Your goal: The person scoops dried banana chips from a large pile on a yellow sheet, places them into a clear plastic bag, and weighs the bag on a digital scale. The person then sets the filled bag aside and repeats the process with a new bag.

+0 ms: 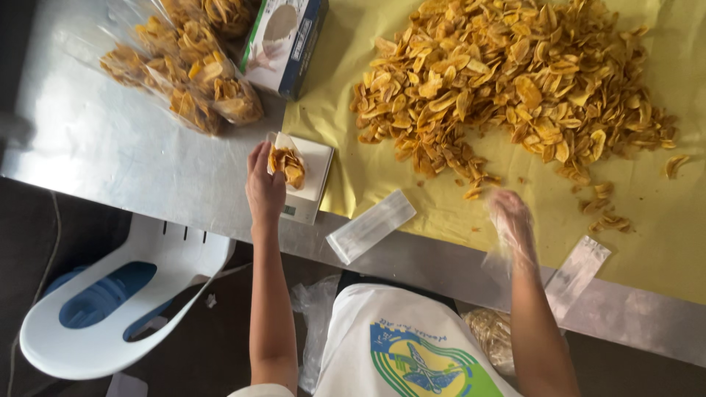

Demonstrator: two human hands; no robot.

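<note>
Right hand [512, 220] was motion-blurred and covered by a thin clear plastic glove; whether its fingers were spread or pressed together could not be told, nor whether it held any chips. Scale display [290, 210] was too small to read. The heap of chips [515, 81] was cut off by the top edge of the frame, as was the box [288, 40] beyond the scale. The person's head and shoulders lay out of view.

Left hand [264, 185], bare, reached forward with forearm straight, fingers curled against the left side of a small clear bag of chips [287, 164], steadying its open mouth in a light pinch. That bag stood on the white scale [309, 184], at the near edge of the steel table [110, 140].

Right forearm extended to the right of the scale, hand hovering over loose chips on the yellow paper sheet [684, 220].

Chips: thin, curled, golden-brown, irregular ovals. Table: brushed metal, dull sheen. Two flat, empty clear bags [370, 226] [579, 269] lay right of the scale. Filled bags [187, 77] lay beyond the scale to its left. A white and blue plastic chair [110, 301] stood below the table, left of the scale.
</note>
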